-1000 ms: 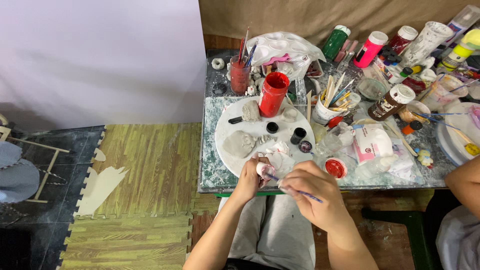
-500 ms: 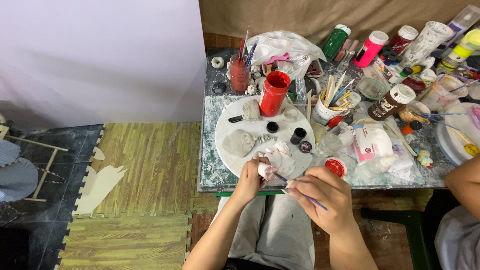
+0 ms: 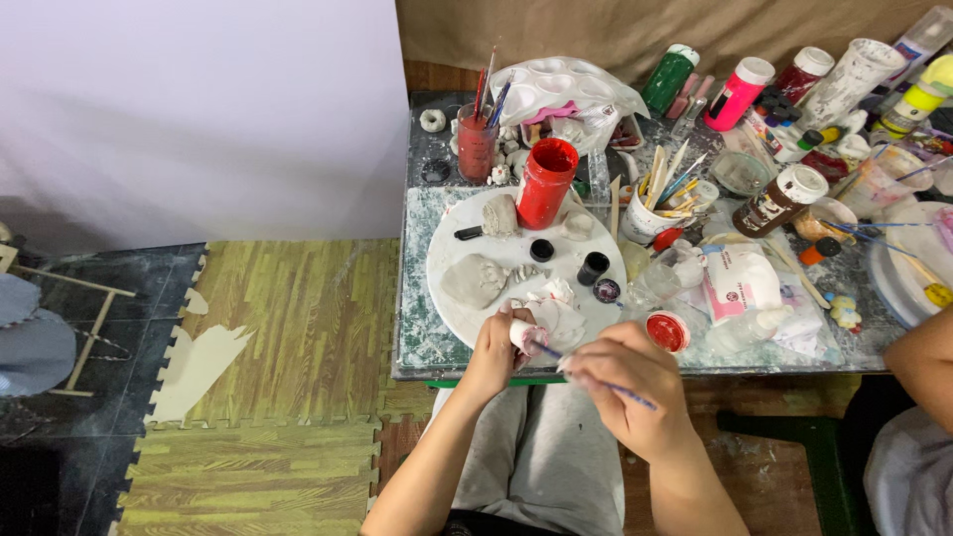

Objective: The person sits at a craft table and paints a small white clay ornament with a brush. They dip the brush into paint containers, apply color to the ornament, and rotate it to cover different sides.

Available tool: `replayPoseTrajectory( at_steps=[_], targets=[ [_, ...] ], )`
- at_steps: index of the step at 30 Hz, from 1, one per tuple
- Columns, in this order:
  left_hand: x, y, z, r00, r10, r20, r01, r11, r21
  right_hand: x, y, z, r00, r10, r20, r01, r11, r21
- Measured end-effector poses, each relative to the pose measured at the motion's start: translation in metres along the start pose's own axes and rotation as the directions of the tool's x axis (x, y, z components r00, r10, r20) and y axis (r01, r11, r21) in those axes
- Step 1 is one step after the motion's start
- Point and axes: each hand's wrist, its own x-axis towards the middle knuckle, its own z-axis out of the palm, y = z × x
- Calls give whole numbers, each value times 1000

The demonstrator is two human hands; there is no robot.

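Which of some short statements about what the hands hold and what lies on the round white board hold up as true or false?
1. The left hand holds a small white piece. True.
2. The right hand holds a pair of scissors. False: it holds a thin brush.
3. The tall red paint jar stands open on the round white board. True.
4. The grey clay lump lies on the floor. False: it lies on the board.
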Motion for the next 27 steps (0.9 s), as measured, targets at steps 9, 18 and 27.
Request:
replayPoseTrajectory(
  at_steps=[9,18,27],
  targets=[
    [-2,5,0,1000,23,13,-23,999,48,-5,-3,-7,987,-142,81,155,970,-186],
    [1,1,-2,997,43,59,-44,999,21,-10,5,3,998,-49,-48,49,999,-1],
    [1,-1,-1,997,-2,74,2,1000,-1,1,3,-1,997,-44,60,43,999,15]
  ],
)
